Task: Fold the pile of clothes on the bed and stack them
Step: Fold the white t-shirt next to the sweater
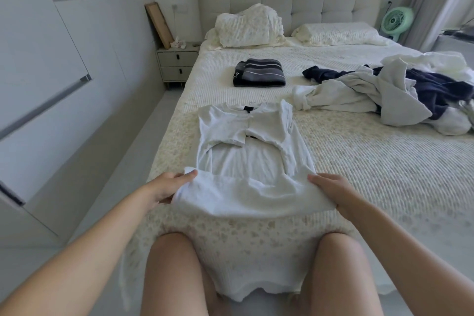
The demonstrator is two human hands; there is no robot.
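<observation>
A white T-shirt [246, 151] lies flat near the foot of the bed [372, 174], both sleeves folded in over its chest. Its bottom hem is lifted off the cover. My left hand [169, 187] grips the hem's left corner, thumb on top. My right hand [331, 188] holds the hem's right corner. A folded dark striped garment [260, 75] sits further up the bed. An unfolded pile of white and navy clothes [400, 92] is spread on the right side.
Two pillows [251, 25] lean against the grey tufted headboard. A nightstand [177, 64] stands left of the bed beside white wardrobe doors. A green fan [397, 20] is at the far right. My knees press against the bed's foot edge.
</observation>
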